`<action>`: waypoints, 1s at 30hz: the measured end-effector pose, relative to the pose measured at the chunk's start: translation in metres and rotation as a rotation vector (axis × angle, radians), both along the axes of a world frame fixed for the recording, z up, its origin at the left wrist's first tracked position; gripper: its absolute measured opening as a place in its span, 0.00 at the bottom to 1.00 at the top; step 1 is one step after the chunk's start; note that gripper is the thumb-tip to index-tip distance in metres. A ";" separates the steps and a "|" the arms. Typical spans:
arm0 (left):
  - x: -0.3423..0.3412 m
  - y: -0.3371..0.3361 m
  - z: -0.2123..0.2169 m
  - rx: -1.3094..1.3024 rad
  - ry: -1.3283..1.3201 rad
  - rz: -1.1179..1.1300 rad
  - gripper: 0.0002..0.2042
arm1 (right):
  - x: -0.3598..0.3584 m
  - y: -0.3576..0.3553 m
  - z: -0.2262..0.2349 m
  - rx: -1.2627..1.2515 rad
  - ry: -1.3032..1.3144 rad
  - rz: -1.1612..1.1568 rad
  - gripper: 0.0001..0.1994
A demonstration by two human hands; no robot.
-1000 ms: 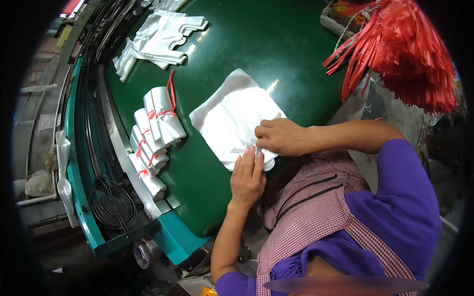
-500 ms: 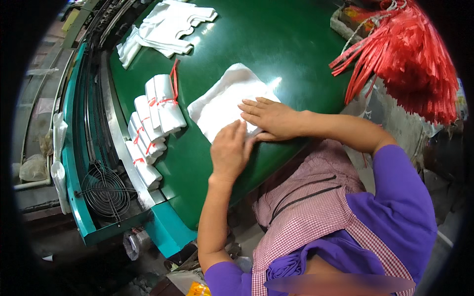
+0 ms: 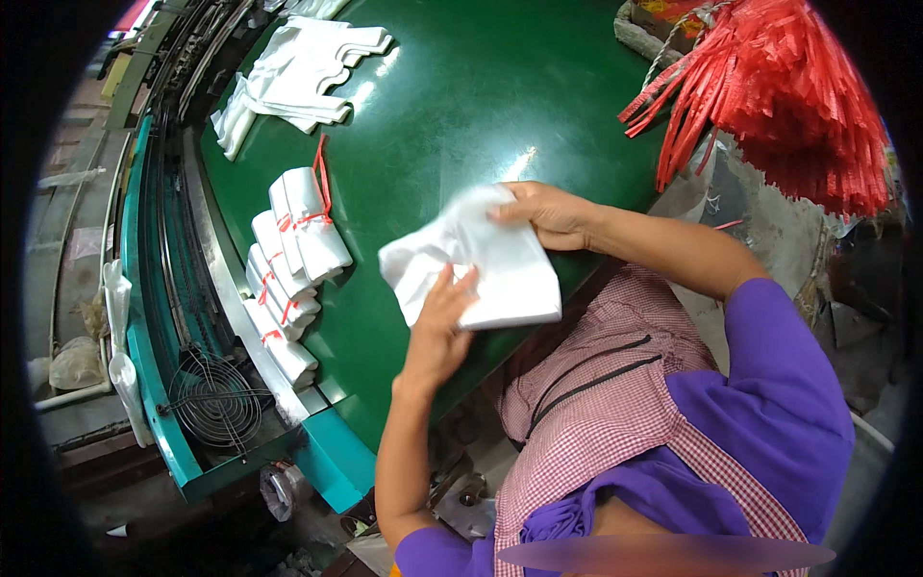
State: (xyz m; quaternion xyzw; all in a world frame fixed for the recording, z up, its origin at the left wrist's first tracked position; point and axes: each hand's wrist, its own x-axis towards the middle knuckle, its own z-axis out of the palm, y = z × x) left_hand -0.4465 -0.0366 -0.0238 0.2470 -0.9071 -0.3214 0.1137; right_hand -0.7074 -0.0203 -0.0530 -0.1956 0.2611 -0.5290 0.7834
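Observation:
A folded stack of white plastic bags [image 3: 510,279] lies tilted at the near edge of the green table, its far side raised and a little blurred. My right hand [image 3: 548,213] pinches its far right edge, thumb on top. My left hand [image 3: 442,322] rests over the near left part, fingers apart on the white surface. To the left are several rolled white bundles [image 3: 312,240] tied with red strips, stacked against each other.
The green tabletop [image 3: 452,106] carries loose white vest-shaped bags [image 3: 298,72] at the far left. Red plastic strips [image 3: 769,106] hang in a thick bunch at the right. A teal machine frame [image 3: 159,375] with a round wire guard [image 3: 216,399] borders the left.
The white stack has been turned and lifted at its far side, and moved nearer to me. My right hand has gone from lying flat on it to pinching its edge.

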 end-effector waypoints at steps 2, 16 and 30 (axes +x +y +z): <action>0.003 0.014 0.011 -0.086 -0.145 -0.031 0.19 | 0.000 0.005 0.008 -0.069 0.362 0.159 0.33; -0.031 -0.039 0.027 -0.313 -0.327 -0.059 0.14 | -0.037 -0.014 0.008 -1.523 1.435 0.421 0.21; -0.013 -0.024 0.019 -0.239 -0.288 0.340 0.08 | 0.000 0.009 0.017 -0.711 1.472 -0.101 0.15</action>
